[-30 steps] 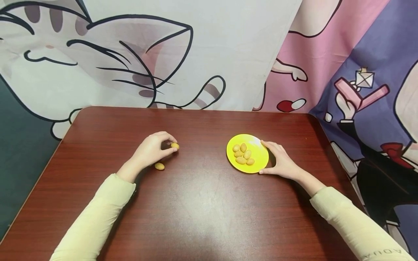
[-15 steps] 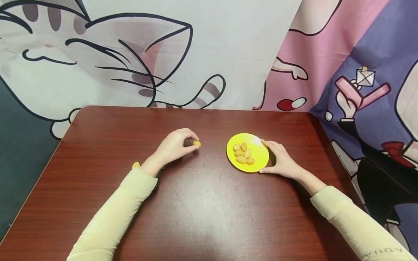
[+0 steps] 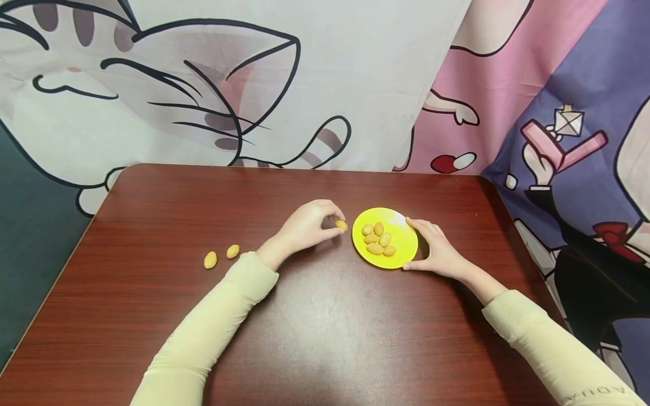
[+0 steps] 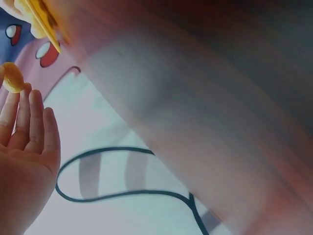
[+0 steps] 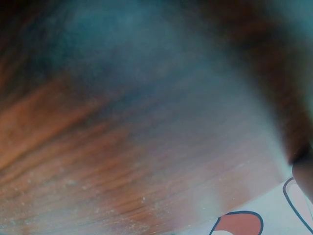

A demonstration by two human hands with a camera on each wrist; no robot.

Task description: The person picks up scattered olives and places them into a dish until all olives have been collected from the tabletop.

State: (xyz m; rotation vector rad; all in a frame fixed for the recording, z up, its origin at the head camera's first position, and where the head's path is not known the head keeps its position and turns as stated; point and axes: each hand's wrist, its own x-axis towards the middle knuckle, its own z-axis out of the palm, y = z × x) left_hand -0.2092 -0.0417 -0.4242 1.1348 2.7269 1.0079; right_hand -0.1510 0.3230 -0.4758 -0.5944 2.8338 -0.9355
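Note:
My left hand (image 3: 310,225) pinches a small yellow oval fruit (image 3: 341,225), kumquat-like, between thumb and fingertips, just left of the yellow plate (image 3: 403,248). In the left wrist view the same fruit (image 4: 13,77) shows at the fingertips, the other fingers stretched out below it. Several similar yellow fruits (image 3: 385,239) lie on the plate's left half. Thumb and fingers of my right hand (image 3: 442,251) span the plate's right side and hold its rim. Two more yellow fruits (image 3: 210,260) lie on the table, left of my left wrist.
The reddish-brown wooden table (image 3: 325,327) has its far edge against a cartoon-printed cloth (image 3: 355,73). A pink and purple cloth hangs at the right. The right wrist view shows mostly blurred tabletop (image 5: 98,161).
My left hand has carried the pinched fruit rightward, from the table's left part to the plate's left side. Both loose fruits have come out from behind the arm. The right hand has stayed put.

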